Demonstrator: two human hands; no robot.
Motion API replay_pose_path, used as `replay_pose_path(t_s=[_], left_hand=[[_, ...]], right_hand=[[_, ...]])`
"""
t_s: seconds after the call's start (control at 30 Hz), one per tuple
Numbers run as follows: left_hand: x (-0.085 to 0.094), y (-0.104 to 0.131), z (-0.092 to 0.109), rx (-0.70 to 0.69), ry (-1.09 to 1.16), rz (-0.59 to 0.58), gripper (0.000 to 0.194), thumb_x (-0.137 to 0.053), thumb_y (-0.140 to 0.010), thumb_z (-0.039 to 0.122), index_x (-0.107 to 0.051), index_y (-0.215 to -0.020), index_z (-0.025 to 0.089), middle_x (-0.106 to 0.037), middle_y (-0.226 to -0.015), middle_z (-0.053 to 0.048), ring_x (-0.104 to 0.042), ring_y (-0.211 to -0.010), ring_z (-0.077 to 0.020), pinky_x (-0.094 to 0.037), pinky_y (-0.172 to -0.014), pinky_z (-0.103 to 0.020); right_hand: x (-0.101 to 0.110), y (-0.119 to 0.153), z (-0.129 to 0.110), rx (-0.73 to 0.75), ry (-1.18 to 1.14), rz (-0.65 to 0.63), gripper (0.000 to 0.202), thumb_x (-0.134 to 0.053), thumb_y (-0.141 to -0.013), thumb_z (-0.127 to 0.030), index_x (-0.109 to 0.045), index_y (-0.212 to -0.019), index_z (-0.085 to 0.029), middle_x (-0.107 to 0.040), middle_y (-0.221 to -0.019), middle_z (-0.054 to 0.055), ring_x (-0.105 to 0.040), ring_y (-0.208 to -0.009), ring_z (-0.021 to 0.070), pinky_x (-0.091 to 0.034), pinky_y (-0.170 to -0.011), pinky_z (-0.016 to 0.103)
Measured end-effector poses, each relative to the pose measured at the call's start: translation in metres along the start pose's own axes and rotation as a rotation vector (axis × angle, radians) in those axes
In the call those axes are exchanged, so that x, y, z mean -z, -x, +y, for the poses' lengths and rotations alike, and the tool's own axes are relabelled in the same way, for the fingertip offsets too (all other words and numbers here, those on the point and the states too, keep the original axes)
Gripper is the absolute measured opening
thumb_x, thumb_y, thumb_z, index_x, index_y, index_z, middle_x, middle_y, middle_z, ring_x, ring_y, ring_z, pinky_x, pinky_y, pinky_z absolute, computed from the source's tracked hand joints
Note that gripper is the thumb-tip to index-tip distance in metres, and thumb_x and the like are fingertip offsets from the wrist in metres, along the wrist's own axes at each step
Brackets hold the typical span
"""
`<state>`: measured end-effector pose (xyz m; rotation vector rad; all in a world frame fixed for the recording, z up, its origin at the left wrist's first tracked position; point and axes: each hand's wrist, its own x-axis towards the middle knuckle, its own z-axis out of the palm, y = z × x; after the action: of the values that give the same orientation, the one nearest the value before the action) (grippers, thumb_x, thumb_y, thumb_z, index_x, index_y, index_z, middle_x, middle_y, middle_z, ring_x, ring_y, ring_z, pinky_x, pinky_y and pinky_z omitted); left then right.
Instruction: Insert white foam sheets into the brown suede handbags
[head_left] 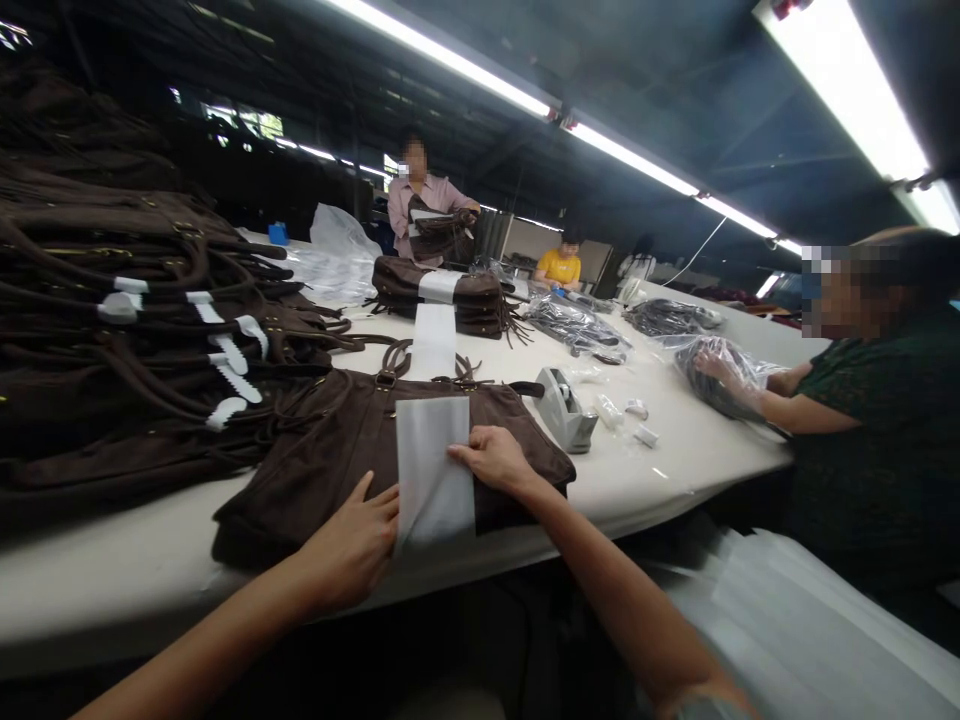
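A dark brown handbag [330,440] lies flat at the table's front edge, its handles pointing away from me. Across its middle runs a white paper strip [431,470], whose far end continues past the handles. My right hand [496,460] pinches the strip's right edge between thumb and fingers. Lying on the bag with fingers apart, my left hand [358,545] meets the strip's left edge; some fingertips are hidden there. A grey tape dispenser [566,415] stands just right of the bag.
Brown bags with white-wrapped handles [150,350] are heaped at left. Beyond mine sits a strip-wrapped bag [439,290]. Small clear rolls [609,410] lie beside the dispenser. At right a co-worker [877,400] handles a plastic-covered bag [724,375]. White sheets [787,610] are stacked below.
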<state>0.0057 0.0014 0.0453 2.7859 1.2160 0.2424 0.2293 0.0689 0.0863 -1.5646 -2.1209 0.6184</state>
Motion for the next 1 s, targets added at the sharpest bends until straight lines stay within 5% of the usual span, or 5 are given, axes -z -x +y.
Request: replay_pose_path(t_s=[0.2,0.37,0.6,0.8,1.0], left_hand=[[0.034,-0.005,-0.001,0.279,0.251,-0.292,0.067,-0.036,-0.093,0.045,-0.025,-0.152,0.014,-0.033,-0.156,-0.016,-0.035,-0.142,-0.0301,-0.024,-0.118,-0.054],[0.025,-0.037,-0.005,0.451,0.274,-0.098,0.084,-0.047,-0.091,0.048,-0.005,-0.156,0.015,-0.054,-0.139,-0.018,-0.057,-0.121,-0.0289,-0.044,-0.103,-0.042],[-0.013,-0.054,-0.024,0.456,-0.033,0.121,0.046,-0.037,-0.091,0.017,-0.06,-0.13,0.024,-0.057,-0.119,-0.013,-0.057,-0.111,-0.0256,-0.046,-0.096,-0.039],[-0.016,-0.054,-0.04,0.771,0.313,0.202,0.082,-0.038,-0.089,0.059,-0.022,-0.152,0.009,-0.057,-0.123,-0.016,-0.055,-0.117,-0.0312,-0.044,-0.102,-0.044],[-0.009,-0.047,-0.043,0.564,0.591,0.141,0.072,-0.021,-0.092,0.064,-0.054,-0.135,0.017,-0.057,-0.139,-0.011,-0.047,-0.133,-0.0283,-0.032,-0.116,-0.043]], right_hand=[[-0.05,-0.021,0.058,-0.275,-0.383,-0.022,0.047,-0.056,-0.089,-0.039,-0.044,-0.049,-0.018,-0.04,-0.039,-0.004,-0.036,-0.039,0.0084,-0.023,-0.044,0.022],[-0.06,-0.028,0.048,-0.142,-0.252,0.035,0.043,-0.059,-0.087,-0.038,-0.047,-0.052,-0.017,-0.046,-0.048,-0.003,-0.04,-0.048,0.0093,-0.022,-0.048,0.023],[-0.067,-0.044,0.036,-0.064,-0.014,0.033,0.038,-0.056,-0.087,-0.03,-0.047,-0.053,-0.017,-0.048,-0.053,0.001,-0.039,-0.054,0.0118,-0.02,-0.054,0.028],[-0.077,-0.059,0.053,-0.076,-0.538,0.081,0.045,-0.051,-0.086,-0.048,-0.04,-0.055,-0.018,-0.035,-0.052,-0.004,-0.031,-0.052,0.0091,-0.021,-0.05,0.024],[-0.073,-0.055,0.049,-0.126,-1.005,0.14,0.053,-0.062,-0.073,-0.069,-0.051,-0.066,-0.017,-0.043,-0.058,-0.004,-0.033,-0.055,0.0095,-0.028,-0.051,0.023]])
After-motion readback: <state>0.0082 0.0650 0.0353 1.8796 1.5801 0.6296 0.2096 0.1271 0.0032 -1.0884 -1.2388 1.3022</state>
